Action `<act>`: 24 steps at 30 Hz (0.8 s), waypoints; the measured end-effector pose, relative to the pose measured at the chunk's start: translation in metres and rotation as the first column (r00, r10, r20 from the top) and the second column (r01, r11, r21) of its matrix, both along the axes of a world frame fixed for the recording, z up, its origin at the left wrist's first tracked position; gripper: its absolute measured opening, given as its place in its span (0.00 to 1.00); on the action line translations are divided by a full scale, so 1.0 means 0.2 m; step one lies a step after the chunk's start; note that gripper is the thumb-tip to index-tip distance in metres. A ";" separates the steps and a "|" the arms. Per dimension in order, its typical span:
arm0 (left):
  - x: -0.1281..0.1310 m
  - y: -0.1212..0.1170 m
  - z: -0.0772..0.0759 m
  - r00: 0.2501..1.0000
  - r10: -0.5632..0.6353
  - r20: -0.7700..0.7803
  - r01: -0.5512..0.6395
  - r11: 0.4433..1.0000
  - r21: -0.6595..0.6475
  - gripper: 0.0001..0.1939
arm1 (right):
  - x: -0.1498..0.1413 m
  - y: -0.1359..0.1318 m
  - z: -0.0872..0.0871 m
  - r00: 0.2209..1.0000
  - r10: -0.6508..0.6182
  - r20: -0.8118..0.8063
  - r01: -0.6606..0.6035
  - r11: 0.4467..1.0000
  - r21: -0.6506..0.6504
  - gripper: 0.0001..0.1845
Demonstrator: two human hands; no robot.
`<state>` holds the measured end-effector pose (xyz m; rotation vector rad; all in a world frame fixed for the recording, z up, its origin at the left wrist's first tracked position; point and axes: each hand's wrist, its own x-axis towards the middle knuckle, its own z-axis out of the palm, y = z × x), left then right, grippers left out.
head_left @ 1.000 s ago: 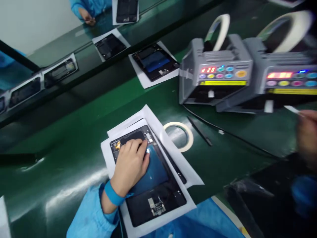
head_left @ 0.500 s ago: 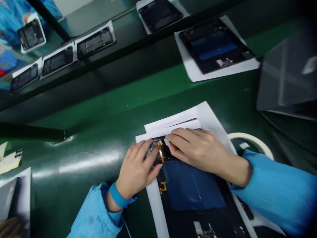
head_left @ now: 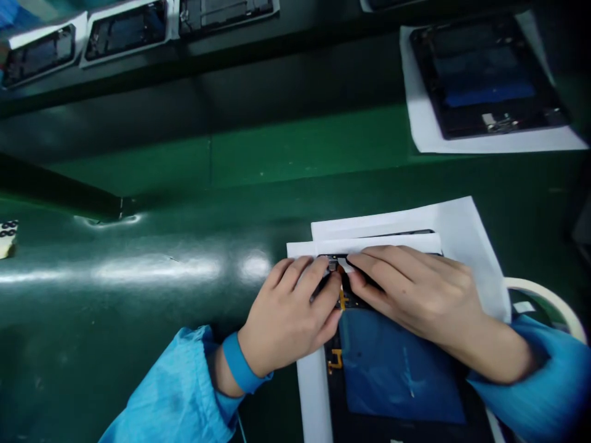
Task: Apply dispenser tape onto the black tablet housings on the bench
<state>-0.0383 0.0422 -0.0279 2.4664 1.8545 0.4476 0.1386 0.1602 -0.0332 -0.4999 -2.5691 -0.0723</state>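
Observation:
An opened tablet (head_left: 397, 369) with a blue battery and a yellow flex cable (head_left: 342, 299) lies on stacked white sheets (head_left: 462, 224) on the green bench. My left hand (head_left: 290, 311) rests on the tablet's top left corner, fingers laid flat over the edge and thumb beside the cable. My right hand (head_left: 415, 292) reaches in from the right. Its stretched fingers press down on the top edge, just right of the cable. The fingertips of both hands almost meet there. Both arms wear light blue sleeves, and the left wrist has a blue band.
A second opened tablet (head_left: 484, 74) lies on its own white sheet (head_left: 425, 123) at the upper right. Several more units (head_left: 124, 24) sit in white trays along the far belt. A tape roll (head_left: 551, 295) lies by my right forearm. A dark bar (head_left: 55, 194) crosses the left.
My right hand came from the tape machines down to the tablet's top edge, and my left hand slid to the corner. The view swung left and down, so the machines left the picture.

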 end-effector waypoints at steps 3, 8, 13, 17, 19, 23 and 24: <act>0.01 0.00 0.00 1.000 0.006 -0.002 -0.006 1.000 0.011 0.18 | 0.00 0.00 0.00 1.000 0.017 -0.018 -0.017 1.000 0.011 0.01; 0.01 -0.01 -0.01 1.000 0.011 -0.009 -0.010 1.000 0.013 0.18 | 0.00 0.01 0.00 0.999 0.031 -0.024 -0.030 0.999 0.016 0.01; 0.01 0.00 0.00 1.000 0.010 0.002 -0.010 1.000 0.028 0.17 | 0.00 0.01 -0.01 0.999 0.040 -0.007 -0.040 0.998 0.038 0.01; 0.01 0.01 0.00 1.000 0.012 0.012 -0.013 0.999 0.034 0.17 | -0.01 0.01 -0.02 0.998 0.059 0.007 -0.059 0.998 0.028 0.02; 0.00 0.00 0.00 1.000 0.008 0.025 -0.009 0.999 0.040 0.17 | -0.01 0.01 -0.02 0.997 0.069 0.021 -0.070 0.997 0.021 0.03; -0.04 -0.06 0.02 0.988 0.141 0.064 -0.144 0.988 0.052 0.19 | -0.01 0.02 -0.02 0.994 0.085 0.067 -0.086 0.996 0.012 0.06; -0.05 -0.08 0.02 0.978 0.203 0.053 -0.205 0.978 0.036 0.18 | -0.01 0.02 -0.01 0.992 0.092 0.085 -0.093 0.996 0.014 0.06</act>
